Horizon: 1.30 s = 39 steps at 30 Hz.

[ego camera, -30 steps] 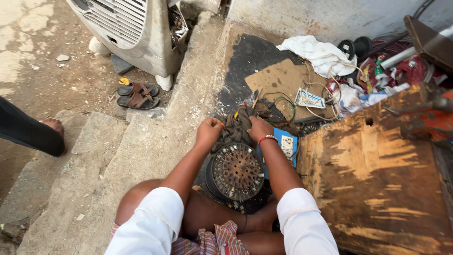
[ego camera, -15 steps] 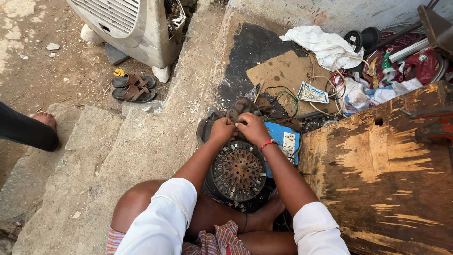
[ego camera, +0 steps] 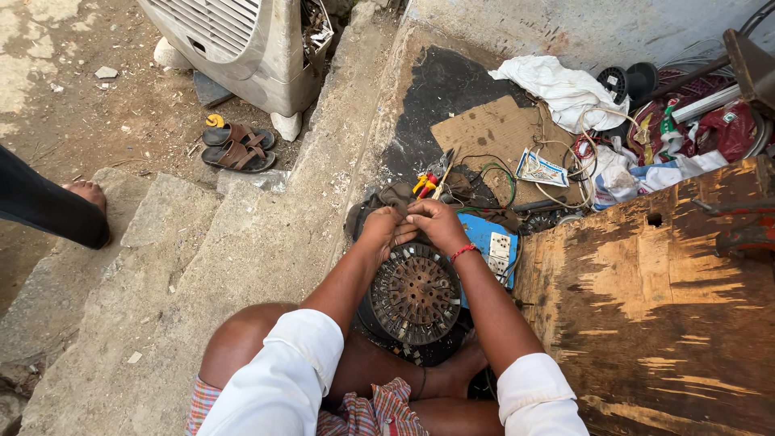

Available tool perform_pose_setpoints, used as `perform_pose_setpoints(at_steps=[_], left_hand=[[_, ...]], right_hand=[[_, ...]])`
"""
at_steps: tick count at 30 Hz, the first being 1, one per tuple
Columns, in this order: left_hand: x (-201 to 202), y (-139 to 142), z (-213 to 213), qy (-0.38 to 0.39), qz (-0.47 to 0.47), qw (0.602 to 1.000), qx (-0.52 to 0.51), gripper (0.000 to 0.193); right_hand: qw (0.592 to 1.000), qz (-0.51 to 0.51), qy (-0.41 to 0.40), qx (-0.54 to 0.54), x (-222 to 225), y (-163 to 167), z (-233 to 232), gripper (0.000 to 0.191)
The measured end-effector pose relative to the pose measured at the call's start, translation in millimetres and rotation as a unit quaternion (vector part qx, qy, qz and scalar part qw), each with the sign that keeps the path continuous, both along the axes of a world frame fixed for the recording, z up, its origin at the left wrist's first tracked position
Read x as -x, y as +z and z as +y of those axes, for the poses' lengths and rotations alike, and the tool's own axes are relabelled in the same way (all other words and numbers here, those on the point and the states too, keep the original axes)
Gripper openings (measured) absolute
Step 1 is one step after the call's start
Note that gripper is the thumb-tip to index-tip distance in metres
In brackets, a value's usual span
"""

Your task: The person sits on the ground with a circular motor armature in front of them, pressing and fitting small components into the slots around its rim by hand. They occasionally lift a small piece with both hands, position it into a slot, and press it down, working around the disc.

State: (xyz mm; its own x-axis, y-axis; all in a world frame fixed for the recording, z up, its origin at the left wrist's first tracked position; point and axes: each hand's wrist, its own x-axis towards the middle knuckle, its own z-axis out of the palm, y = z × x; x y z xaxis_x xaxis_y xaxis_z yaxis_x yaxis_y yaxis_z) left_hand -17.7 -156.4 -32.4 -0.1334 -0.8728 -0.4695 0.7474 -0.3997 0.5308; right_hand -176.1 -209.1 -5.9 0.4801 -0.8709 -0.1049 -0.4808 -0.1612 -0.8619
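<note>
Two hands meet at the far rim of a round motor core [ego camera: 416,292], which stands on edge between the person's legs on the concrete ledge [ego camera: 266,242]. The left hand [ego camera: 381,228] and right hand [ego camera: 434,223] are pressed close together, fingers pinched on something small at the core's top edge; it may be a wire end, but it is too small to tell. The core shows a ring of slots around a rusty centre, and it leans toward the person.

Just beyond the hands lie pliers [ego camera: 425,183] with red and yellow grips, and a blue socket board [ego camera: 492,246] sits beside the right wrist. A cardboard sheet [ego camera: 492,129] and white cloth [ego camera: 565,89] lie farther back on the ledge; a worn wooden board [ego camera: 662,323] fills the right side. Sandals [ego camera: 236,148] rest on the dirt to the left.

To work well here, I judge the legs should keep the core steady so both hands stay free. Pull evenly along the slot, not across its sharp edge, and keep the pliers within reach.
</note>
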Motion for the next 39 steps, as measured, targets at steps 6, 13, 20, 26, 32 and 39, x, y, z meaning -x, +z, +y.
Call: perform_pose_setpoints(at_steps=[6,13,20,26,32,39], left_hand=[[3,-4,-4,-0.019,-0.058,0.998,0.012,0.016],[3,3,-2,-0.034,-0.052,0.998,-0.018,0.022],[4,4,-1,0.006,-0.008,1.000,-0.014,0.013],[-3,0,-2,0.042,0.013,0.999,-0.015,0.010],[-3,1,-1,0.024,-0.039,0.999,-0.021,0.007],[-4,6,-2,-0.009,-0.070,0.997,-0.026,0.007]], right_hand=[[0.997,0.044,-0.048,-0.040,-4,7,2,0.034],[0.989,0.092,-0.069,0.089,-12,19,14,0.014],[0.983,0.110,-0.086,0.121,-25,17,20,0.016],[0.989,0.085,-0.023,0.117,-20,14,23,0.027],[0.989,0.113,-0.009,0.094,-15,22,24,0.032],[0.992,0.125,-0.004,0.026,-15,37,27,0.035]])
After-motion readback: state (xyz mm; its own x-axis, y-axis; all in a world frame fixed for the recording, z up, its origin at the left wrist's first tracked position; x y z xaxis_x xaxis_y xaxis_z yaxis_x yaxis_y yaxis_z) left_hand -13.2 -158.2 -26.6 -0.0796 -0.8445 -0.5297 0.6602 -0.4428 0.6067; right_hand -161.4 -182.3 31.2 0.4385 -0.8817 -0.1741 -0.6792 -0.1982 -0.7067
